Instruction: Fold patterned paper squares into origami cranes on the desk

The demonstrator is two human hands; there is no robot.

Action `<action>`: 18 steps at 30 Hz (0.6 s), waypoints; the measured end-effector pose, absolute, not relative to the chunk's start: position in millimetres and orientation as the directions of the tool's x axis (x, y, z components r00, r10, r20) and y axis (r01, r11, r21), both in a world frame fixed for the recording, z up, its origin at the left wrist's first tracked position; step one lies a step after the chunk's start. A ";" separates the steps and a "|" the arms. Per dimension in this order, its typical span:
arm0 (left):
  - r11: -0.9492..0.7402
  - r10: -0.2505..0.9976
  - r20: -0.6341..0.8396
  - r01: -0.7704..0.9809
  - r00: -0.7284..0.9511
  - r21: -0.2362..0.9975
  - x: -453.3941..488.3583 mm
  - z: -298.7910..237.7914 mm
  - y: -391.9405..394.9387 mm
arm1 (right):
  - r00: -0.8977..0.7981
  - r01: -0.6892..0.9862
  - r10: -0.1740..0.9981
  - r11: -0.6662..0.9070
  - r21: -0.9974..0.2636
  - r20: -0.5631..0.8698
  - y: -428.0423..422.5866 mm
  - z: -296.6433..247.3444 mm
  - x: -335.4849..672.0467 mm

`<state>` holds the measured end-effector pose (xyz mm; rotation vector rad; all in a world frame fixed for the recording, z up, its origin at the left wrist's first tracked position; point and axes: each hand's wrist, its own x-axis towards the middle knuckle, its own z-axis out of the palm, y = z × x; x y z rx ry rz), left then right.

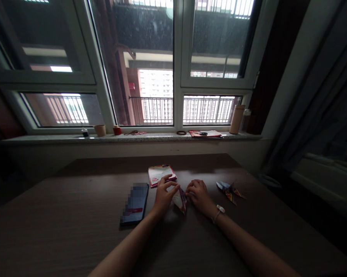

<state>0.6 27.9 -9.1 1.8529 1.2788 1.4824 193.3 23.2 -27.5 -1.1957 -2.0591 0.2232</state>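
Note:
A small folded piece of patterned paper (180,201) lies on the dark wooden table (75,238) between my hands. My left hand (163,195) pinches its left side with curled fingers. My right hand (198,195), a bracelet on the wrist, presses closed fingers on its right edge. A stack of square paper sheets (161,174) lies just beyond my left hand. A finished folded paper figure (230,191) rests to the right of my right hand.
A phone (135,203) lies flat left of my left hand. The windowsill (161,137) behind the table carries small cups (100,130), a red booklet (205,133) and a tall tan cylinder (237,119). A curtain hangs at the right.

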 end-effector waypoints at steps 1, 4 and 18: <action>-0.473 0.857 0.516 0.384 -0.010 0.793 0.8 -8.9 27.5 | -0.298 0.677 0.811 0.551 -0.489 0.503 23.5 -26.8 193.6; -0.469 0.858 0.514 0.382 -0.019 0.797 1.3 -8.2 26.4 | -0.278 0.665 0.827 0.532 -0.524 0.488 25.3 -25.7 195.1; -0.461 0.865 0.501 0.333 -0.040 0.822 2.2 -7.4 25.9 | -0.221 0.639 0.884 0.450 -0.624 0.411 29.7 -30.7 199.3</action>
